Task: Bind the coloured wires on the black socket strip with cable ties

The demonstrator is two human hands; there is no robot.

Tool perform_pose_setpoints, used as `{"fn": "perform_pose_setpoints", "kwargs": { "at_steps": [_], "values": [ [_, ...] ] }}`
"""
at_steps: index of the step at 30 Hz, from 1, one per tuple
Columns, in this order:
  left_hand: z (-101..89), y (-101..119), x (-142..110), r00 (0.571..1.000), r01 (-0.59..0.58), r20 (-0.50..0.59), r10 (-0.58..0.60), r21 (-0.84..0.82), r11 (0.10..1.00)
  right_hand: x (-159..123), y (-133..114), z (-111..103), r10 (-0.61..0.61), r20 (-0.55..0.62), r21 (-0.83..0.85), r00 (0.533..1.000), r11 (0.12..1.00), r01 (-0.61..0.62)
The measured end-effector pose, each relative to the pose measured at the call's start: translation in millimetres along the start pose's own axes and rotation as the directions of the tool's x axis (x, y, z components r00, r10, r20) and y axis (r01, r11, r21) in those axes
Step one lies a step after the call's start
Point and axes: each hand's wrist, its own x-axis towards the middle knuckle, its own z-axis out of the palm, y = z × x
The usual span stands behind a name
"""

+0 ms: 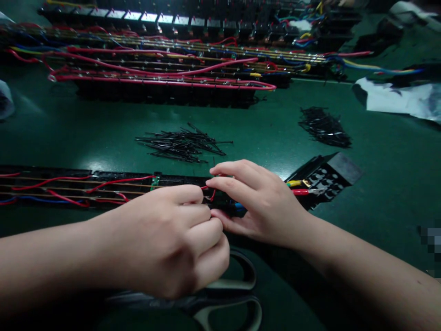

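A long black strip [113, 189] carries red and blue wires and brass-coloured rods, and it runs across the table in front of me. My left hand [172, 243] is closed in a fist over the strip's near edge; whatever its fingertips pinch is hidden. My right hand [262, 197] bends around the strip beside it, fingers on the far side and thumb on the near side, close to a short red wire [212, 195]. A thin dark tip shows just beyond the right fingers. Black-and-white-handled scissors [253, 305] lie beneath my left hand.
A pile of black cable ties [182, 145] lies beyond the strip, with a bundle of them [325, 127] farther right. The strip's right end has a black socket block [330, 177]. Several wired assemblies [165, 71] line the back. White plastic [396, 99] lies at right.
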Motion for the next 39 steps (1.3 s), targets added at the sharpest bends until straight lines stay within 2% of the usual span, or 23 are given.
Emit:
{"fn": "perform_pose_setpoints", "kwargs": {
  "at_steps": [5,9,11,14,17,24,34,39],
  "values": [
    [-15.0,-4.6,-5.1,0.972,0.201,0.095,-0.213,0.124,0.972,-1.2,0.1,-1.4,-0.004,0.021,0.008,1.000,1.000,0.004],
    [-17.3,-13.4,-25.0,0.878,0.384,0.203,-0.433,0.240,0.892,-0.4,-0.3,-1.1,0.004,0.013,-0.001,1.000,1.000,-0.004],
    [-13.8,-18.7,-35.2,0.841,0.427,0.251,-0.478,0.234,0.874,0.1,-0.7,-0.8,0.009,0.014,-0.005,1.000,1.000,-0.009],
    [-7.4,-25.3,-41.5,0.811,0.458,0.302,-0.501,0.205,0.865,0.3,-1.0,-0.9,0.022,0.021,-0.023,1.000,1.000,-0.022],
    [-5.2,-28.3,-37.1,0.826,0.452,0.283,-0.487,0.181,0.873,-0.2,-0.9,-1.7,0.024,0.028,-0.048,0.999,0.999,-0.023],
    [-7.1,-30.0,-27.2,0.914,0.325,0.181,-0.364,0.215,0.921,-0.4,-1.5,-3.5,0.021,0.027,-0.171,0.999,0.985,-0.016],
    [-4.5,-31.8,-12.8,0.946,0.239,0.167,-0.278,0.220,0.946,-1.2,-4.2,-5.4,-0.029,0.009,-0.330,1.000,0.944,0.030],
    [-0.2,-32.2,-8.7,0.939,0.257,0.180,-0.294,0.201,0.945,-5.2,-6.8,-6.9,-0.014,-0.094,-0.381,0.995,0.924,-0.023]
  ]
}}
